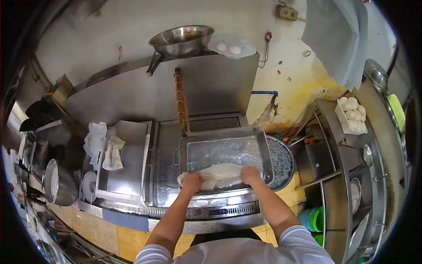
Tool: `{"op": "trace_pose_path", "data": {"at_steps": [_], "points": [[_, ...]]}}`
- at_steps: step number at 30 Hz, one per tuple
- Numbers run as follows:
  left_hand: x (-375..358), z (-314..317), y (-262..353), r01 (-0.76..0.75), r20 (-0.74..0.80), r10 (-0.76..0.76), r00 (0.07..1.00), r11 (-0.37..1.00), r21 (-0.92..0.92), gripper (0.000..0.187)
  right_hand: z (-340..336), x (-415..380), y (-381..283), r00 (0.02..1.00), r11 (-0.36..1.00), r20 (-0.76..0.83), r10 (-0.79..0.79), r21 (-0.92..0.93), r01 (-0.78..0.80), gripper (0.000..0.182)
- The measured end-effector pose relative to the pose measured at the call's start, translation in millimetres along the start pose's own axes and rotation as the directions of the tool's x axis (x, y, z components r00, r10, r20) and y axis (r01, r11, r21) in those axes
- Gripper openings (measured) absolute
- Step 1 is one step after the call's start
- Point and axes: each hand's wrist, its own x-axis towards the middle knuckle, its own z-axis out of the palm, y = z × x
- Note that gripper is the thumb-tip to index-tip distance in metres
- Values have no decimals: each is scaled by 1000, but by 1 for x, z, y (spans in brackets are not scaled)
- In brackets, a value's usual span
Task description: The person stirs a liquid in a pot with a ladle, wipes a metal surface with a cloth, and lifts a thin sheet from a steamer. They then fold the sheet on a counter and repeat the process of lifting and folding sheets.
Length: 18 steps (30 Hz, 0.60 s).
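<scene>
A wet white cloth point(222, 173) lies bunched lengthwise along the near side of a rectangular metal tray point(211, 133). My left hand point(192, 181) is closed on the cloth's left part, at the tray's near left corner. Towards the other end, my right hand point(251, 175) grips the cloth by the near right side. Both sets of fingers are partly hidden in the folds. A shiny wet film covers the tray's floor behind the cloth.
A wrapped upright pipe point(180, 99) rises behind the tray. Left of it sits a square steel lid point(127, 158) with a folded cloth point(114, 153) on it. A round tub point(281, 160) stands at the right. Steel shelving point(336, 176) holds a container of white eggs point(351, 114).
</scene>
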Motion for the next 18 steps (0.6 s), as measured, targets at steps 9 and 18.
{"op": "trace_pose_path", "data": {"at_steps": [9,18], "points": [[-1,-163,151,-395,-556,148,818,848,-354,29,-114,-38,-127,906,531,-104,-411,780,330,24],[-42,-184,106,-259,-605,19,796,914,-313,31,-89,-32,-51,861,853,-328,-390,224,472,33]]}}
